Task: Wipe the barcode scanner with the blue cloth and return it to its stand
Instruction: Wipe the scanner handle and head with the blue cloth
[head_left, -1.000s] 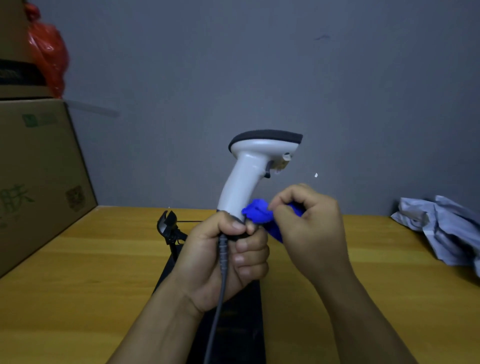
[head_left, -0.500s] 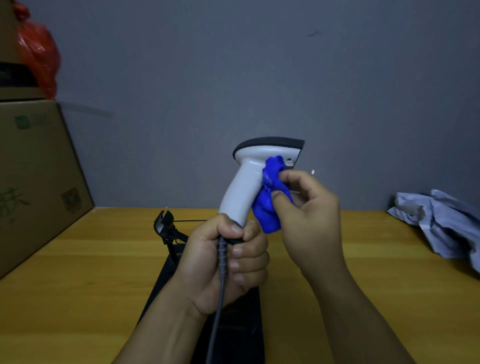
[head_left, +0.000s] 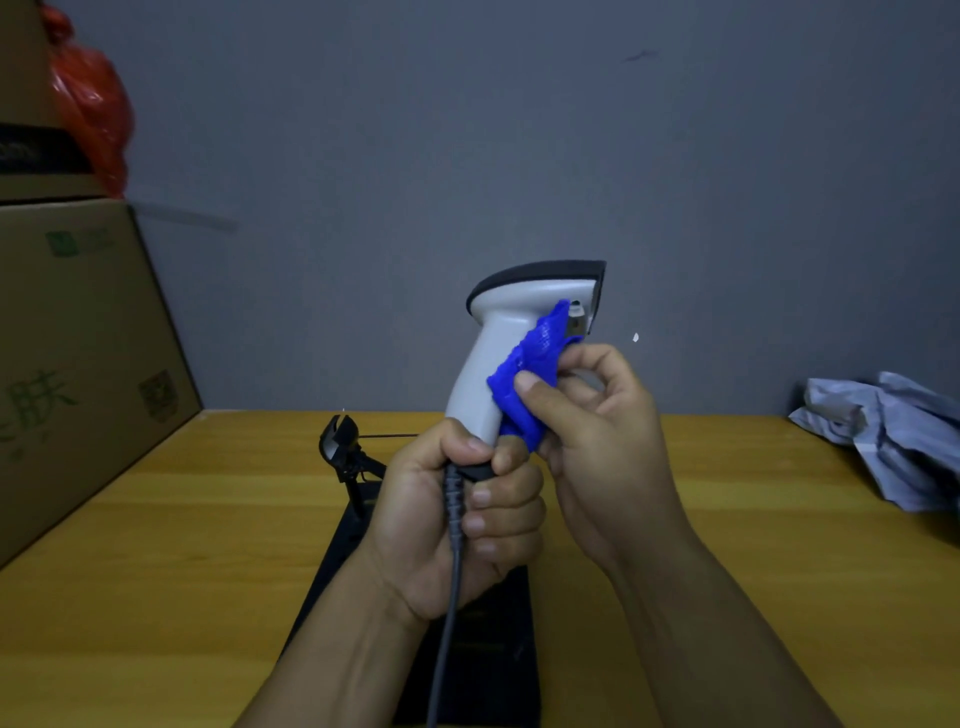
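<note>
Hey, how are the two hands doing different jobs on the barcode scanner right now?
The left hand is a closed fist around the bottom of the barcode scanner handle and its cable, holding it upright; the right hand pinches the blue cloth with thumb and fingers. The left hand sits lower, at the base; the right hand works higher, pressing the cloth against the grip under the head. Both are bare and hold something.

A wooden desk (head_left: 156, 571) carries a black stand (head_left: 358, 499) at centre, a cardboard box (head_left: 78, 338) far left and crumpled grey cloth (head_left: 893, 431) far right.
</note>
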